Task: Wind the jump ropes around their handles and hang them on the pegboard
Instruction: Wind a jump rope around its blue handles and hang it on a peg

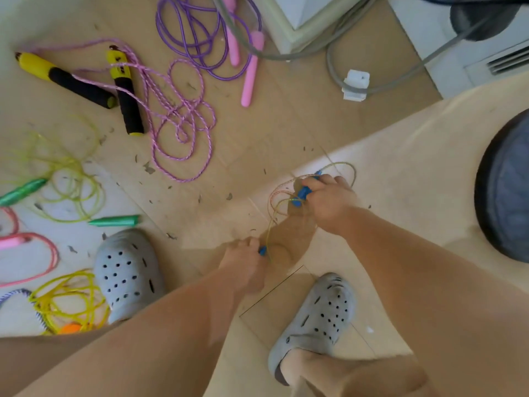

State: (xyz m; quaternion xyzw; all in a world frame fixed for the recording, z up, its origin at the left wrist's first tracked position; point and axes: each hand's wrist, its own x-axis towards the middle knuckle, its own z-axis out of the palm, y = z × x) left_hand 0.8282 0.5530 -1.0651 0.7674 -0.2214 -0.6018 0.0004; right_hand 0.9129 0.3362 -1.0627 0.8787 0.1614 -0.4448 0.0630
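Right hand (329, 199): clenched round a blue handle (303, 192), loops gathered there.
Left hand (243, 260): clenched round the other handle (262, 250).
Winding: rope (286, 182) should be kept taut, turns laid close.

Clear passage is mostly the bare tan wood-look floor (257, 156) straight ahead, plus the sunlit strip to the right. Left side's cluttered: pink braided rope with yellow-and-black foam handles (128, 107), lime cord with green handles (114, 221), yellow plastic rope (71, 306) just beside the grey perforated clog (126, 276). A dark round cushion (506, 190) blocks the far right. Thin rope with blue handles (303, 191) loops across the gap between left hand (243, 263) and right hand (329, 202).
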